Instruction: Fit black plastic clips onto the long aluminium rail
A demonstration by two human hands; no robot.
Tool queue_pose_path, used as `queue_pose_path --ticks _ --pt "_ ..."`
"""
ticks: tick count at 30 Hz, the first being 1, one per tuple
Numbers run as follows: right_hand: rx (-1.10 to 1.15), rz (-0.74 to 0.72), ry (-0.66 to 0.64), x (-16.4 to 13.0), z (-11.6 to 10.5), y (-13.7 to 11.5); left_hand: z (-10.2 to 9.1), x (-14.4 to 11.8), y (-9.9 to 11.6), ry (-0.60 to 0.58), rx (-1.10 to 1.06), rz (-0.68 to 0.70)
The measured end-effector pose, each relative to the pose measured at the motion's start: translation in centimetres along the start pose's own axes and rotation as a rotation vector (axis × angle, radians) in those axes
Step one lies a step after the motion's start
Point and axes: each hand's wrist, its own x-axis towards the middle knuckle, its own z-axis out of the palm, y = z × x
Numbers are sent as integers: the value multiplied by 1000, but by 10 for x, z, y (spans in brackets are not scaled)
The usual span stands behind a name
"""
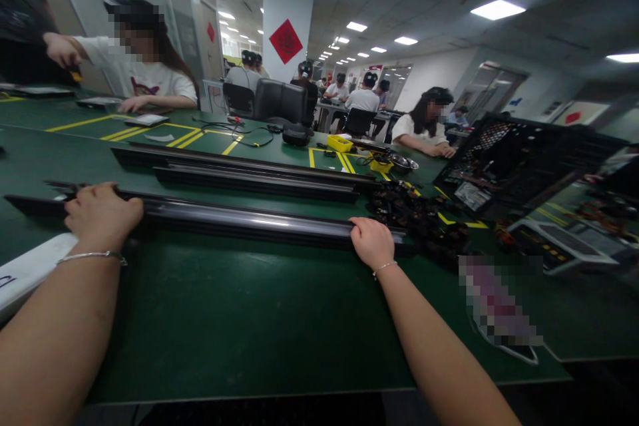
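Observation:
A long black rail with a glossy top (249, 219) lies crosswise over the green table in front of me. My left hand (104, 213) is closed over its left part, the fingers curled across the far edge. Near the right end, my right hand (373, 241) grips the same rail, its fingertips partly hidden behind it. Beyond it lie a long dark rail (219, 160) and a shorter one (254, 184), roughly parallel. A heap of small black parts (414, 213) sits just past my right hand.
An open black computer case (514, 160) stands at the right, near a metal-framed unit (564, 246). A blurred-out phone-like object (499, 306) lies front right. A white object (34, 273) is beside my left forearm. Yellow trays (339, 142) and cables sit farther back; people work opposite.

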Motion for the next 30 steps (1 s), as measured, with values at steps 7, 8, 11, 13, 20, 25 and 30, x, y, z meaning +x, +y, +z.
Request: queue_pose_path --ticks 7,8,11,13,20,25,30 --pt "0 7 -6 0 2 1 -5 0 -1 -28 -92 6" --pt "0 10 -5 0 2 1 -6 0 -1 -39 -96 7" --pt "1 9 -2 0 2 1 -8 0 0 -57 -108 11" --pt "0 6 -5 0 1 1 -8 -1 2 -63 -113 -5" --pt "-3 9 -3 0 1 0 -11 -5 9 -88 -59 0" --pt "-8 1 2 0 1 0 -8 -4 11 -91 -32 -10" --pt "-29 -1 30 0 4 1 0 2 9 -9 -17 -40"
